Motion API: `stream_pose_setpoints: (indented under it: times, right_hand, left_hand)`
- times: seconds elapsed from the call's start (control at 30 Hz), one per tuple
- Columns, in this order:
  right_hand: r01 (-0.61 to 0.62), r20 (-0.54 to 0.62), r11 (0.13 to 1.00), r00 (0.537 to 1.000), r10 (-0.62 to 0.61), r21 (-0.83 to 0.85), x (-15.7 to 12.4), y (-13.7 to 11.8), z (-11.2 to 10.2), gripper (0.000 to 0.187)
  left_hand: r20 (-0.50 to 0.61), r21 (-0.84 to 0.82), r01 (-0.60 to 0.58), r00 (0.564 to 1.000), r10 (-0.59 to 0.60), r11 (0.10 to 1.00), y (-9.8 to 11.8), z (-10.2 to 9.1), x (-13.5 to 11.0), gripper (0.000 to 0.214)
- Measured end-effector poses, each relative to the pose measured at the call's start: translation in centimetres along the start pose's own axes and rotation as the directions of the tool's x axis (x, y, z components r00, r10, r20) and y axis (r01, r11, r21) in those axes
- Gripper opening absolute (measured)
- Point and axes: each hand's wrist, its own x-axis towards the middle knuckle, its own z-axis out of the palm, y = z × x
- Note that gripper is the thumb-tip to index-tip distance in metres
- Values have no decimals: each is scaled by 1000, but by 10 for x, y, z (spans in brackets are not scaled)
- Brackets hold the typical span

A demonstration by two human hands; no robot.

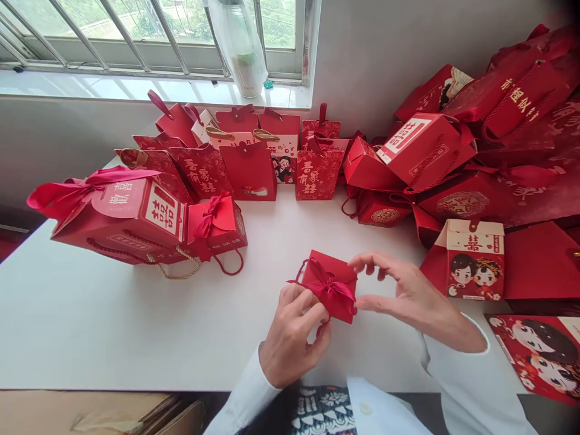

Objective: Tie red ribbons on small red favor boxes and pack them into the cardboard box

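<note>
My left hand (292,335) grips the lower left of a small red gift box (321,272), which lies flat and tilted on the white table (136,338). A red satin ribbon bow (333,291) is tied across the box, and a thin red cord loop rises at its upper left. My right hand (408,290) is spread at the box's right side, with its thumb tip at the ribbon end and its forefinger by the upper right corner.
Red gift bags and boxes with gold characters stand in a row along the back of the table. More red bags are heaped at the right, beside a cartoon couple box. A barred window with a sill is behind, and cardboard lies below the front edge.
</note>
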Motion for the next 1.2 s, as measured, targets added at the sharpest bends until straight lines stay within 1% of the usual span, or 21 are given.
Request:
stream_pose_setpoints:
  times: [0.03,0.1,0.17,0.27,0.33,0.47,0.53,0.6,0.63,0.7,0.73,0.77,0.8,0.83,0.9,1.0,1.1,1.2]
  right_hand:
    - [-31,15,1000,999,31,0,-6,1,3,34]
    - [-87,19,996,996,87,14,-14,1,13,22]
    - [-119,-29,993,992,120,24,-13,-2,22,12]
    - [-130,-111,989,984,138,71,-5,-2,27,17]
    - [-126,-138,986,980,141,113,0,-1,26,18]
    - [-128,-147,984,978,145,120,5,2,23,18]
    - [-120,-129,987,983,133,103,4,2,21,14]
    - [-111,-108,991,987,119,74,2,0,19,9]
    - [-106,-100,993,989,111,56,1,0,19,7]
    - [-91,-98,996,991,91,11,-1,-1,20,5]
    - [-82,-102,997,991,81,-8,-1,-1,20,5]
    - [-76,-106,997,992,73,-22,-2,-2,22,5]
    - [-74,-108,997,992,70,-31,-3,-2,23,5]
    - [-77,-109,996,991,73,-34,-3,-2,24,5]
    - [-90,-115,995,990,86,-33,-4,-3,27,4]
    - [-100,-131,994,987,96,-30,-5,-3,29,3]
    - [-84,-150,996,985,81,-18,-6,-3,31,6]
    - [-71,-160,997,985,70,2,-6,-3,34,10]
  left_hand:
    - [-2,4,-4,1000,4,1000,0,0,0,14]
    - [-7,12,-6,1000,6,1000,-1,0,0,14]
    - [-7,20,-9,1000,9,1000,-1,0,1,13]
    - [5,27,-28,1000,28,999,-3,0,2,14]
    - [11,31,-43,999,43,999,-4,0,2,15]
    - [33,60,-53,998,51,997,1,-8,0,11]
    - [22,24,-36,999,35,999,6,-17,1,12]
    - [-69,-40,33,997,-35,999,10,-26,5,19]
    - [-136,-52,97,985,-103,994,11,-31,8,20]
    - [-233,-34,264,936,-265,964,10,-36,20,19]
    - [-239,-14,344,910,-338,939,8,-37,27,21]
    - [-210,5,409,892,-399,912,5,-37,34,23]
    - [-157,21,449,884,-441,893,2,-36,41,25]
    - [-92,32,470,880,-465,882,-2,-34,46,28]
    - [13,45,474,880,-475,879,-6,-31,54,29]
    - [79,32,440,894,-441,897,-8,-29,56,20]
    - [99,16,379,920,-378,925,-6,-29,54,11]
    - [114,26,317,941,-318,948,-4,-27,53,9]
